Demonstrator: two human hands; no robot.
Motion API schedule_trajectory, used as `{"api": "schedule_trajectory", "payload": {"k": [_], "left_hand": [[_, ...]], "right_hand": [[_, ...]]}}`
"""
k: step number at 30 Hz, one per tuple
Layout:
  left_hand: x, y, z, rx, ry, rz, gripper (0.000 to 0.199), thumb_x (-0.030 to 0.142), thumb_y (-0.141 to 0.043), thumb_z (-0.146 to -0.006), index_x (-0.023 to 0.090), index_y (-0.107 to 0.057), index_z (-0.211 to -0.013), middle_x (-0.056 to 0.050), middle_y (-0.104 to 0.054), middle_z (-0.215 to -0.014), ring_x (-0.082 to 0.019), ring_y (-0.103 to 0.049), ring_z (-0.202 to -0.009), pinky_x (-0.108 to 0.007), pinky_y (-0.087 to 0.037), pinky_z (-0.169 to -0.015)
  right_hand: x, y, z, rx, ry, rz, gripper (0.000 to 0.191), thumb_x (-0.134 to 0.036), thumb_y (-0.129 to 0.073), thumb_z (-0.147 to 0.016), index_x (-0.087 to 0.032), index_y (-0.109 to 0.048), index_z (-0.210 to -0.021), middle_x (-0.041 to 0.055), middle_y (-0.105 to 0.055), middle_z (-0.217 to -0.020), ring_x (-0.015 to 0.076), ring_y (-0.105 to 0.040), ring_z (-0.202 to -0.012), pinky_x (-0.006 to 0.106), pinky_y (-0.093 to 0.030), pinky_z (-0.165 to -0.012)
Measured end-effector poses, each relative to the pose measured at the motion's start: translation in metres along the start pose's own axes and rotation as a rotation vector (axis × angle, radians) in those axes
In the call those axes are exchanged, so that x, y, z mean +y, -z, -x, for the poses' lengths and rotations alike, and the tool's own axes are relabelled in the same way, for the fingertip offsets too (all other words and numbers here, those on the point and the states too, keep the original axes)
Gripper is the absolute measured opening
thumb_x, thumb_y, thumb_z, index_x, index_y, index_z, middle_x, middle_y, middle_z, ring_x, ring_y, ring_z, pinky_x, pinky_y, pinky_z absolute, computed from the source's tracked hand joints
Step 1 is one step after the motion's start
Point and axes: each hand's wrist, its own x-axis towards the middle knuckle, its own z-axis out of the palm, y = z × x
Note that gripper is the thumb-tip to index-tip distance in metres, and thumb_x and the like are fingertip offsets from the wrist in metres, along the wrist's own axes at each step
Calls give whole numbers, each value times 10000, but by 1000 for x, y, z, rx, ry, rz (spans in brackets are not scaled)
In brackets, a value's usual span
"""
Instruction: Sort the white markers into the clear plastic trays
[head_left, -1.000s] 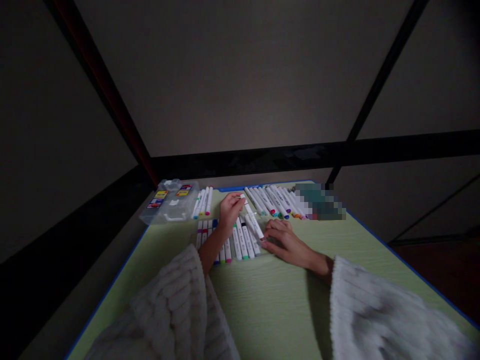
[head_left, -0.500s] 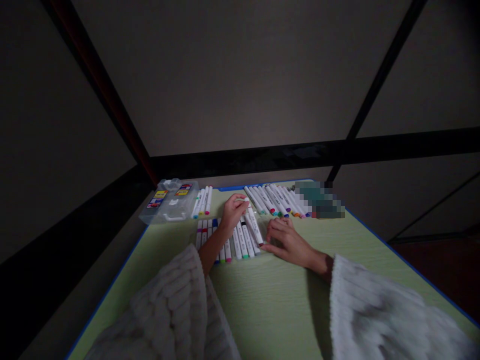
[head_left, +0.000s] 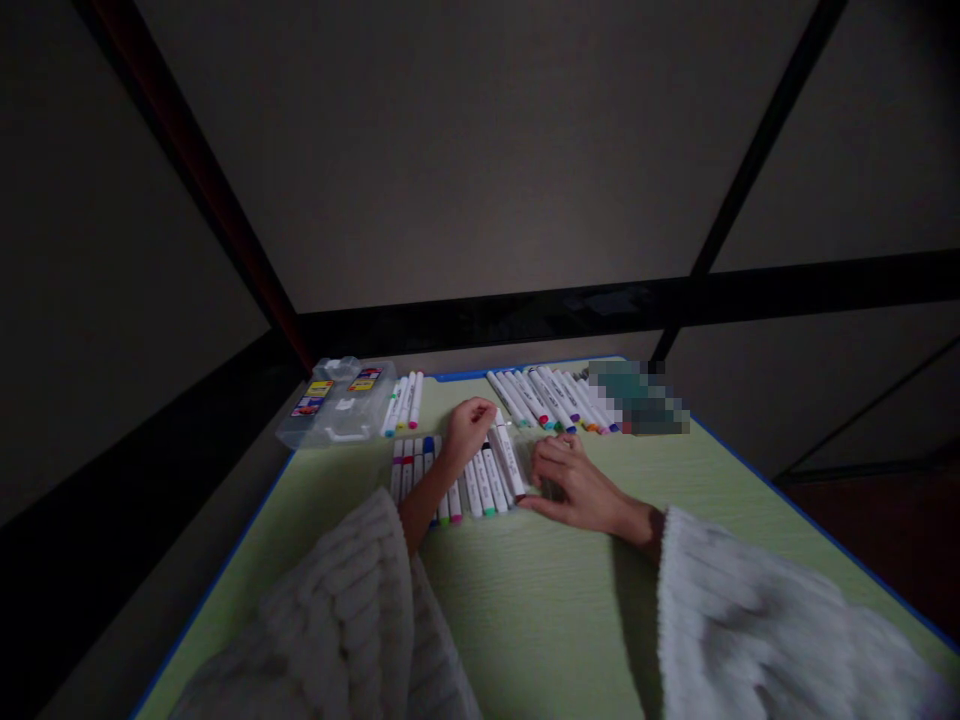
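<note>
Head view: the white marker (head_left: 509,462) just dipped lower, so it's pretty much lined up beside the row of markers (head_left: 484,484). Left hand (head_left: 469,428) curls at its top, can't tell if gripping; right hand (head_left: 576,484) is loosely open, thumb by the brown end.

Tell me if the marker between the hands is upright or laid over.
Laid over: the marker shows its long side, dark end near the right hand.

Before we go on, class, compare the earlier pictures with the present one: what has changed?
The brown-ended marker has come down toward the person and straightened. The left hand followed; whether it has let go is unclear. The right hand barely moved. The case and the other markers stayed put.
</note>
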Motion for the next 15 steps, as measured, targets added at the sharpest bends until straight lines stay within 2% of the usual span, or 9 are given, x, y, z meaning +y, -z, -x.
{"api": "schedule_trajectory", "payload": {"k": [5, 15], "left_hand": [[-2, 2, 3, -12, -47, -171, 103, 93, -577, -617, 155, -656, -594, 7, -558, -583, -92, -483, -544, -206, -420, -580], [-2, 4, 5, -47, -49, -311, 148, 57, -574, -612, 151, -688, -613, 6, -534, -573, -94, -473, -540, -219, -411, -597]], "right_hand": [[-1, 1, -1, -9, 22, 6, 315, -489, -503, -800, -182, -534, -736, 40, -524, -743, 198, -462, -769, 362, -289, -744], [0, 3, 0, -27, 19, 5, 358, -486, -498, -803, -168, -522, -966, 77, -572, -856, 229, -491, -829, 390, -303, -768]]}}
